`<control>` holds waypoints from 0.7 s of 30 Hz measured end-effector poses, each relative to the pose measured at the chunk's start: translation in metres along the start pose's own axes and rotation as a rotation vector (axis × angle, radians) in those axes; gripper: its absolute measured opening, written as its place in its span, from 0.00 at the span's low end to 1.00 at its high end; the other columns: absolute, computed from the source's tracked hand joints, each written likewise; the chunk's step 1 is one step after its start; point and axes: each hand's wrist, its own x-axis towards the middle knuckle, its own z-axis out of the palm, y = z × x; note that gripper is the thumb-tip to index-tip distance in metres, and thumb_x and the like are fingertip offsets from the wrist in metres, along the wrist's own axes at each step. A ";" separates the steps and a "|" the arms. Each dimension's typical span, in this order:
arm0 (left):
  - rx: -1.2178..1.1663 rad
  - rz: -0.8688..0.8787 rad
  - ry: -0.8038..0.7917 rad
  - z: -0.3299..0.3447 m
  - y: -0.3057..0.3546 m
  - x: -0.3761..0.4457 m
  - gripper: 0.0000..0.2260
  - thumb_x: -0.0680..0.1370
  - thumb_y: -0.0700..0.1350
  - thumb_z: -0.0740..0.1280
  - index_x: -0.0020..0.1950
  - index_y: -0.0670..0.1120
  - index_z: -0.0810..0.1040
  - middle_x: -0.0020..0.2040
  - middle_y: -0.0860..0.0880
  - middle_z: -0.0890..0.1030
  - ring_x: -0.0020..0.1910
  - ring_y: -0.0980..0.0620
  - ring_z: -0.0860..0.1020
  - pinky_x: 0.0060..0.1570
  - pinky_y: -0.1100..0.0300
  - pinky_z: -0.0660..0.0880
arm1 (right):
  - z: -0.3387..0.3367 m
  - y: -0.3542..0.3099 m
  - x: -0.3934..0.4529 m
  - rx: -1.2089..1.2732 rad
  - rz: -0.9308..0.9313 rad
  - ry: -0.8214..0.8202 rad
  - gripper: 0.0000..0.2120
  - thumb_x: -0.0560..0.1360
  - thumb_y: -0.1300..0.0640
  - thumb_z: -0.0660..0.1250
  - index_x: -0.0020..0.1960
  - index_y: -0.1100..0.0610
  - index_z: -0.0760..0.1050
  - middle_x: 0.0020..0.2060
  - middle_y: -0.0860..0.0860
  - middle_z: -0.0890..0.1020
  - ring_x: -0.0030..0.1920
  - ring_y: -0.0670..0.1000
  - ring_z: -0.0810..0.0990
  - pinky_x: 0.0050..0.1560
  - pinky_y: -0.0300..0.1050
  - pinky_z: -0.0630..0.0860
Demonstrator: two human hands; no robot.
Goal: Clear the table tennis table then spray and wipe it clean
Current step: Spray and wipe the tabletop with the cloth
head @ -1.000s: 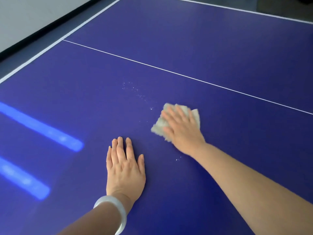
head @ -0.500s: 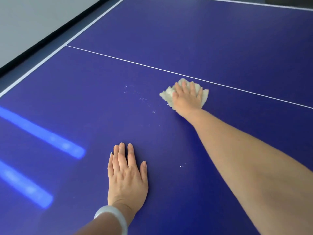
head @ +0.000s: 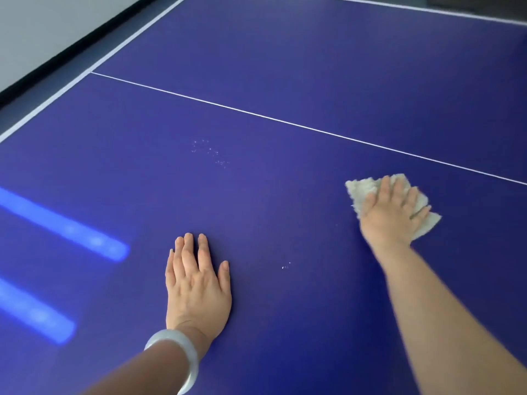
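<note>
The right hand [head: 392,213] lies flat, fingers straight and spread, pressing a pale cloth [head: 368,189] onto the blue table [head: 285,81] at about 3 o'clock in the view, just below the white line [head: 256,114]. The left hand [head: 196,283] rests palm-down at 6 o'clock, fingers straight, holding nothing, a pale bangle [head: 182,354] on its wrist. Droplets [head: 211,152] speckle the table near 12 o'clock of that hand; a few more [head: 286,266] sit between the 2 hands.
</note>
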 end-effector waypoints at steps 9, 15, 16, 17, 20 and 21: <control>-0.033 0.004 -0.006 -0.005 0.002 0.001 0.33 0.79 0.57 0.43 0.78 0.40 0.58 0.78 0.39 0.58 0.78 0.42 0.51 0.77 0.47 0.48 | 0.021 -0.027 -0.087 -0.140 -0.770 -0.073 0.26 0.82 0.45 0.37 0.80 0.46 0.42 0.79 0.45 0.41 0.78 0.50 0.36 0.77 0.58 0.37; -0.031 0.006 -0.048 -0.005 0.003 0.001 0.30 0.81 0.56 0.46 0.79 0.41 0.53 0.79 0.39 0.54 0.79 0.42 0.48 0.77 0.47 0.45 | 0.000 0.036 -0.072 -0.013 0.046 -0.017 0.28 0.82 0.45 0.39 0.80 0.51 0.45 0.80 0.50 0.45 0.79 0.56 0.42 0.76 0.64 0.40; -0.024 0.009 -0.049 -0.004 0.002 0.001 0.30 0.81 0.56 0.46 0.79 0.41 0.53 0.79 0.40 0.54 0.79 0.42 0.48 0.77 0.47 0.44 | 0.006 0.022 -0.089 -0.010 0.045 0.001 0.28 0.82 0.45 0.39 0.80 0.52 0.46 0.80 0.51 0.46 0.79 0.57 0.42 0.75 0.64 0.40; -0.018 0.013 -0.047 -0.004 0.002 0.001 0.30 0.81 0.56 0.45 0.79 0.41 0.52 0.79 0.40 0.54 0.79 0.42 0.48 0.77 0.47 0.44 | 0.012 0.004 -0.109 -0.015 0.002 0.015 0.28 0.82 0.45 0.40 0.80 0.52 0.46 0.80 0.51 0.46 0.79 0.58 0.43 0.75 0.65 0.41; -0.008 0.025 -0.036 -0.002 0.000 0.001 0.30 0.81 0.56 0.45 0.79 0.40 0.52 0.79 0.39 0.55 0.79 0.41 0.49 0.77 0.47 0.45 | 0.031 -0.041 -0.172 -0.074 -0.362 0.007 0.26 0.83 0.46 0.40 0.80 0.51 0.46 0.80 0.50 0.47 0.79 0.56 0.42 0.76 0.63 0.42; -0.010 0.030 -0.032 -0.002 0.000 0.001 0.30 0.81 0.55 0.46 0.79 0.40 0.53 0.78 0.39 0.55 0.79 0.41 0.50 0.77 0.47 0.46 | 0.036 -0.048 -0.188 -0.108 -0.467 0.001 0.26 0.83 0.46 0.38 0.80 0.51 0.46 0.80 0.50 0.47 0.79 0.56 0.42 0.77 0.62 0.43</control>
